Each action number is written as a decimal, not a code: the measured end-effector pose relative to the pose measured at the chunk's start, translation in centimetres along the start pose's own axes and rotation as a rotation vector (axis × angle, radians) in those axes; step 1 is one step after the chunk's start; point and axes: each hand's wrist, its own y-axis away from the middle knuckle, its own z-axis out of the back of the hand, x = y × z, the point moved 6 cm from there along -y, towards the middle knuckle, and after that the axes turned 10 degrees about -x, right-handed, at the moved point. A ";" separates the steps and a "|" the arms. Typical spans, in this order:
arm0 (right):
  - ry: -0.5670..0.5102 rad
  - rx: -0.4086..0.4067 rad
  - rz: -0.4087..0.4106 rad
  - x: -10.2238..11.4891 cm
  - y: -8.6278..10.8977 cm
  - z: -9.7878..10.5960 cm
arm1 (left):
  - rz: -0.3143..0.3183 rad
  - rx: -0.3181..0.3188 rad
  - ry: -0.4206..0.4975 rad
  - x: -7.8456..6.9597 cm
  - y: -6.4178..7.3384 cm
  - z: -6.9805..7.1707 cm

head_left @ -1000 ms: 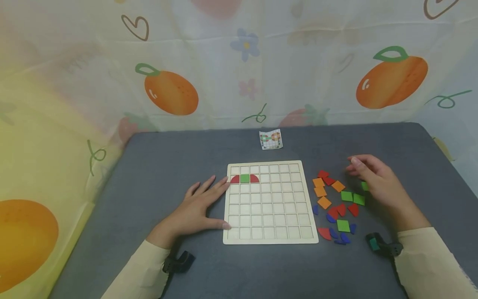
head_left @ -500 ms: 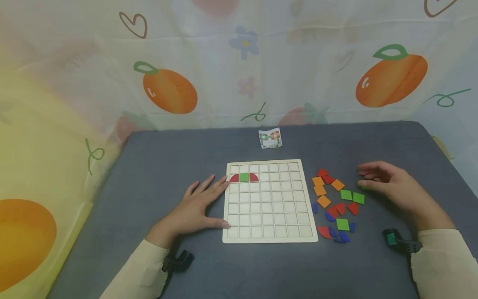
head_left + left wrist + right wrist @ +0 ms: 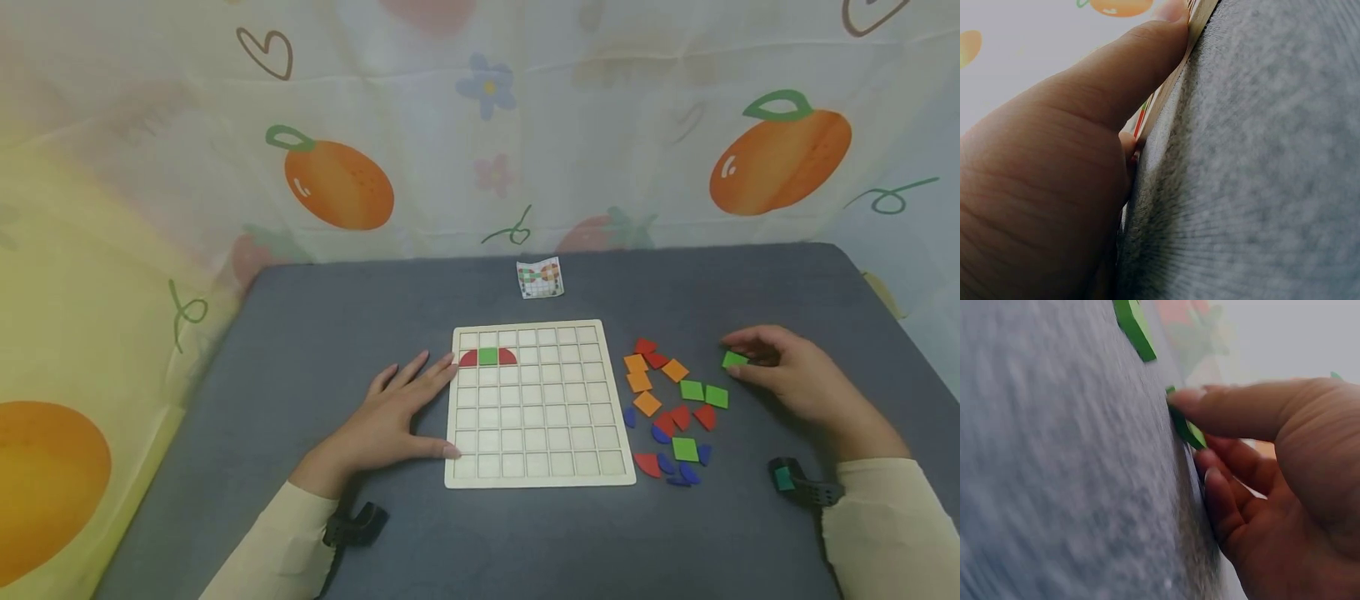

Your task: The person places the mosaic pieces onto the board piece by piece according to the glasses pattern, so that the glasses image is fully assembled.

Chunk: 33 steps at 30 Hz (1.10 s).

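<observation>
Desk point(image 3: 375, 308): grey, fuzzy-napped top, far right corner rounded

Board point(image 3: 540, 482): square, pale wood, raised rim, seven-by-seven grid; mid-desk, well in from the left and right edges. Second row from the far rim, leftmost three cells: red quarter-round point(image 3: 468, 359), green square point(image 3: 488, 356), red quarter-round, side by side

Card point(image 3: 540, 278): small, white, slightly curled, near the far edge of the desk; printed with a red, green and orange design on a grid, finer marks too small to read

Tile point(image 3: 734, 360): green, flat, straight-sided, thick-edged; in the right hand, towards the right edge of the desk

Right hand point(image 3: 806, 379): nearly closed, thumb and fingers bent round the tile, pinching it just above or at the desk top, exact contact unclear

Left hand point(image 3: 378, 429): spread wide, grasping nothing; fingertips and thumb tip rest on the board's left rim

Loose pieces, flat, between the board and the desk's right edge: orange squares point(image 3: 639, 382), green squares, red quarter-rounds, small blue curved pieces point(image 3: 689, 474), some touching

Sleeves point(image 3: 885, 525): cream, a black wrist mount point(image 3: 806, 486) on each arm

Cloth point(image 3: 435, 167): behind the far edge, printed with oranges, hearts and flowers
</observation>
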 end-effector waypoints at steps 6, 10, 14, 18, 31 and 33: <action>0.009 -0.055 0.016 0.6 -0.1 0.0 | 0.003 0.003 0.004 0.1 0.0 -0.1; 0.010 -0.086 -0.014 0.8 0.0 0.0 | 0.007 0.007 0.001 0.1 0.1 -0.1; -0.008 -0.116 -0.019 1.2 0.0 0.0 | 0.006 0.006 0.002 0.0 0.0 0.0; -0.044 -0.124 -0.012 1.8 0.0 -0.2 | 0.005 0.006 -0.002 0.0 0.0 0.0; -0.130 -0.087 0.008 4.4 0.1 -1.2 | 0.003 0.005 -0.013 0.0 0.1 0.0; -0.138 -0.077 0.010 4.9 0.1 -1.4 | 0.002 0.005 -0.015 0.0 0.1 0.0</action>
